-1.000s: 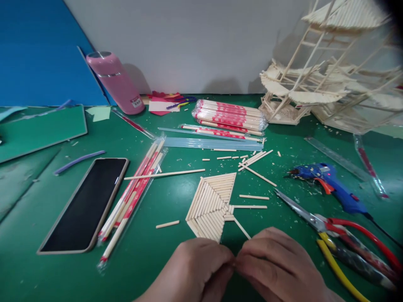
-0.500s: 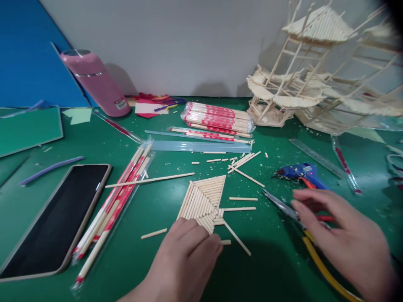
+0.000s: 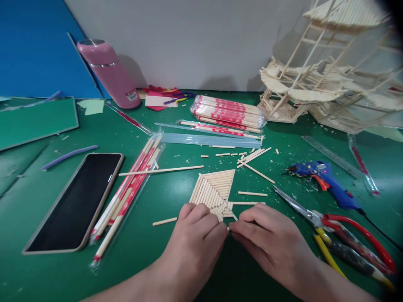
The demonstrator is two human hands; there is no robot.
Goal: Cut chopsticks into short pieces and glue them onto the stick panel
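A fan-shaped panel of glued wooden sticks lies flat on the green mat in front of me. My left hand rests on the panel's near corner and holds it down with curled fingers. My right hand comes in from the right. Its thumb and fingertips pinch the end of a short pale stick right against my left fingers, at the panel's lower right edge. Loose cut sticks lie just right of the panel.
Red-handled scissors and a blue glue gun lie at right, with a clear ruler behind them. A phone and wrapped chopsticks lie left. A chopstick bundle, pink bottle and stick model stand behind.
My right hand has come back from the scissors to the panel's near edge and meets my left hand. The left hand has stayed on the panel's near corner.
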